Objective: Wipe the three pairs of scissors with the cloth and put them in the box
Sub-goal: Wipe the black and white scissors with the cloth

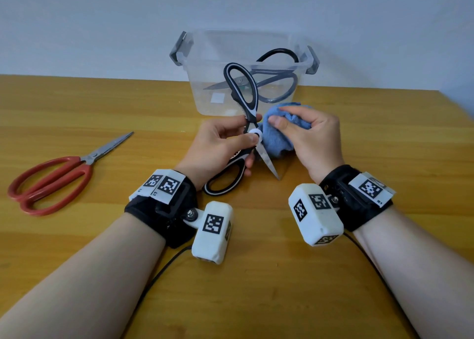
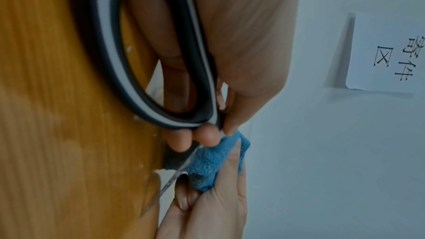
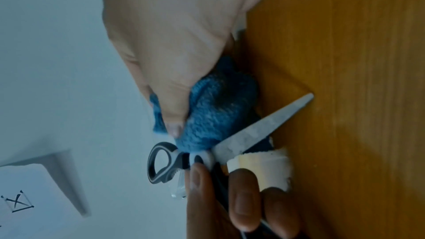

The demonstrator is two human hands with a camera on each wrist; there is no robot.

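My left hand (image 1: 230, 138) grips the black-and-white scissors (image 1: 242, 92) at the pivot, blades spread wide, above the table's middle. One blade (image 1: 269, 162) points back toward me; the other is wrapped in the blue cloth (image 1: 278, 139), which my right hand (image 1: 295, 130) pinches. The left wrist view shows a handle loop (image 2: 110, 46) close up and the cloth (image 2: 211, 161) against a blade. From the right wrist, the cloth (image 3: 211, 114) lies beside the bare blade (image 3: 264, 128). Black-handled scissors (image 1: 277, 82) lie in the clear plastic box (image 1: 205, 100). Red-handled scissors (image 1: 56, 177) lie on the table, left.
The wooden table (image 1: 256, 287) runs to a pale wall behind the box. The box has grey latches (image 1: 179, 48) on both ends. A cable (image 1: 159, 274) trails from the left wrist camera across the table. A paper sign (image 2: 391, 55) hangs on the wall.
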